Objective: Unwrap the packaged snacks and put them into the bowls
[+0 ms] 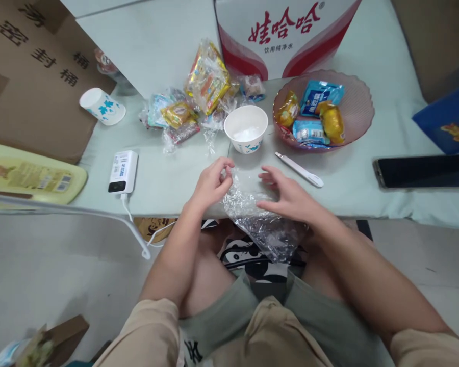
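Note:
A clear crinkled plastic bag [258,216] lies over the near edge of the pale table [168,178] and hangs down toward my lap. My left hand [210,183] pinches the bag's top left edge with fingers closed. My right hand [286,196] rests on the bag's right side, fingers curled loosely over the film. Just beyond my hands stands a white paper bowl [246,128] with something white inside. A white plastic utensil [299,169] lies to the right of the bowl.
A pink glass bowl [357,109] holds wrapped snacks. A heap of snack packets [199,97] lies at centre back, a tipped paper cup [101,106] and a power bank [123,171] with cable to the left, a phone [423,171] to the right. Cardboard boxes stand behind.

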Tool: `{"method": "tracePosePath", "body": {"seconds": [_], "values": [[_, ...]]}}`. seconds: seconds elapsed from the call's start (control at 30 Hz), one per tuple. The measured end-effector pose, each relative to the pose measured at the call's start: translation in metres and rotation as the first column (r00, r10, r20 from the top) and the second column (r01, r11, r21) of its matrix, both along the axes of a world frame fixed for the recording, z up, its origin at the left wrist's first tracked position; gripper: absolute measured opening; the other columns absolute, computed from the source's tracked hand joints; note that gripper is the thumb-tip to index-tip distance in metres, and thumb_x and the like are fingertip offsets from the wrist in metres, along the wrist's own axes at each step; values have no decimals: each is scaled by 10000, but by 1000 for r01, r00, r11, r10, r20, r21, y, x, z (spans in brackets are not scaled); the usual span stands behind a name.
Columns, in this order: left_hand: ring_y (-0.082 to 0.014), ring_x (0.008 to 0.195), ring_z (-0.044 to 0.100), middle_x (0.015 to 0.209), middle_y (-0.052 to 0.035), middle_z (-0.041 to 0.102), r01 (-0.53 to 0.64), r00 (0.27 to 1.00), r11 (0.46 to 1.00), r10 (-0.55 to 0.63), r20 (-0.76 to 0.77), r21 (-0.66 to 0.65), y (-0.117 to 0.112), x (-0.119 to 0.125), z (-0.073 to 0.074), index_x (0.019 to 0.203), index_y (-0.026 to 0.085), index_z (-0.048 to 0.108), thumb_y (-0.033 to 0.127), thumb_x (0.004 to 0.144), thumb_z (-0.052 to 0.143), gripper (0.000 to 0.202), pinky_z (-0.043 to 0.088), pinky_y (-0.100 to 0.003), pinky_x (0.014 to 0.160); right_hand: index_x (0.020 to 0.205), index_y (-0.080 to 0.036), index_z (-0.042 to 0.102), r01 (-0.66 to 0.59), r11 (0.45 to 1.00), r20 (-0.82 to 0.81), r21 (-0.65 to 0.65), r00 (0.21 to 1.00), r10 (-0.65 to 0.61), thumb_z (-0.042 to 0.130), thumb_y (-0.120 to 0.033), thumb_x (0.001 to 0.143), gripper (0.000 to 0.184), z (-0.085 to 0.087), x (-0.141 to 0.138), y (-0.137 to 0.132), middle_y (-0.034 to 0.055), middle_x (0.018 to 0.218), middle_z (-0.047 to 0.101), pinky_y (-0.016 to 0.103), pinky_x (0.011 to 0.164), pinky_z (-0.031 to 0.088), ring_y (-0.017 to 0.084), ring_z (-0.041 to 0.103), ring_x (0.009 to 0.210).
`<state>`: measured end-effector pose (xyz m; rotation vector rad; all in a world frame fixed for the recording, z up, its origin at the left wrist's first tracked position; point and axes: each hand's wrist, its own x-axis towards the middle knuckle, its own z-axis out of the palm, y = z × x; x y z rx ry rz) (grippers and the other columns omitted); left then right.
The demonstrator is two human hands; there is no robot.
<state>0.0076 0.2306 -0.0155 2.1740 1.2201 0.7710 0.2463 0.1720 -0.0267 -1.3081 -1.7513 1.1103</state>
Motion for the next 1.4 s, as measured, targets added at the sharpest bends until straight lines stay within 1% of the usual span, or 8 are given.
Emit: {"method": "tracePosePath", "body": {"seconds": [0.23,0.37,0.47,0.57,0.77,1.03,1.2,1.4], "values": [[-169,950,664,1165,-50,633,37,996,992,-46,79,117,-13,-5,14,1192,234,543,309,844,634,368,524,-307,816,851,-194,637,-82,989,-141,-120,988,65,594,-288,796,117,4,-22,11,-17,703,616,271,607,414,118,508,599],[-272,1334,500,1369,-118,567,-105,841,977,188,508,-188,-6,-12,5,1271,242,522,688,834,553,625,474,-407,1021,759,-211,594,53,983,-440,-176,889,-127,659,-320,754,127,4,-20,15,-28,697,593,277,662,446,129,563,665],[-295,1237,598,1300,-162,631,184,690,779,332,643,-599,-7,-2,0,1169,188,594,759,821,496,676,525,-421,948,773,-234,556,108,946,-620,-305,732,-283,697,-352,730,188,2,-25,20,-47,697,604,284,675,500,120,601,640],[-258,992,711,1094,-138,725,296,751,613,324,575,-733,-11,15,1,1048,156,635,549,713,765,532,559,-341,785,907,-263,558,107,922,-645,-372,684,-340,739,-402,716,297,1,-30,21,-49,776,660,294,669,542,128,648,650],[-157,739,715,818,-32,740,121,855,792,223,468,-598,-6,20,-1,994,170,647,458,785,733,367,521,-240,642,892,-237,559,135,942,-403,-306,879,-256,740,-462,737,328,0,-29,15,3,798,699,268,525,507,160,674,619],[-143,519,662,610,15,688,206,899,709,135,416,-675,-5,7,3,1171,156,579,467,784,724,516,458,-207,478,834,-232,536,231,904,-454,-361,803,-386,783,-429,662,360,-2,-22,14,21,1003,717,213,430,406,70,552,497],[-124,520,631,611,31,657,243,799,755,201,567,-609,-6,10,-2,1044,172,622,424,738,762,421,480,-225,514,731,-223,594,340,891,-579,-299,678,-453,784,-391,673,261,-10,-17,14,32,1200,650,246,530,472,76,591,611],[-137,663,637,745,-17,692,132,794,763,301,529,-633,5,13,-8,862,167,708,339,711,749,233,498,-248,594,951,-259,641,358,926,-410,-118,832,-374,693,-321,750,216,-16,1,13,79,1288,613,425,924,535,253,610,1162]]}}
